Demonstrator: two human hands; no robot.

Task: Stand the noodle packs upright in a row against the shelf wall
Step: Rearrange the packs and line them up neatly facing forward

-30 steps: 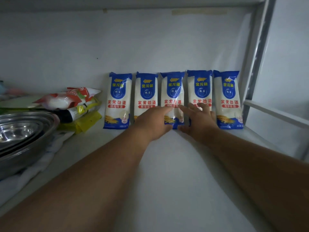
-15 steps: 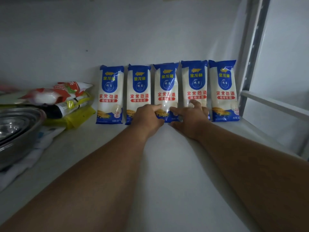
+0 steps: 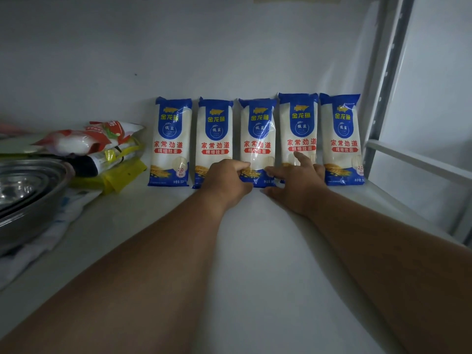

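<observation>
White shelf board (image 3: 255,277) fills the lower half of the frame, bare between and below the two forearms that reach in from the bottom corners. Along the left edge sit nested steel bowls (image 3: 23,190) on a pale cloth (image 3: 51,241), and just behind them lies a heap of flat food bags (image 3: 102,152) with a yellow one lowest.

At mid-frame the left hand (image 3: 226,180) has its fingers curled round the lower left edge of the middle noodle pack (image 3: 258,139), thumb over the front. The right hand (image 3: 298,180) is spread with straight fingers: its thumb touches the shelf by the middle pack's lower right corner, and its index fingertip (image 3: 297,155) presses on the front of the fourth pack (image 3: 298,131).

Beyond the hands, five blue-and-white packs stand upright in a row against the white back wall (image 3: 178,60). The first pack (image 3: 170,141) stands just right of the bag heap with a thin gap; the second pack (image 3: 215,139) has its lower part hidden by the left hand. The middle pack leans slightly and sits a little lower than the fourth. The fifth pack (image 3: 342,139) stands near the grey metal upright (image 3: 383,85) at the right, where a horizontal rail (image 3: 421,162) marks the shelf's side edge. Narrow slits of wall show between neighbouring packs.
</observation>
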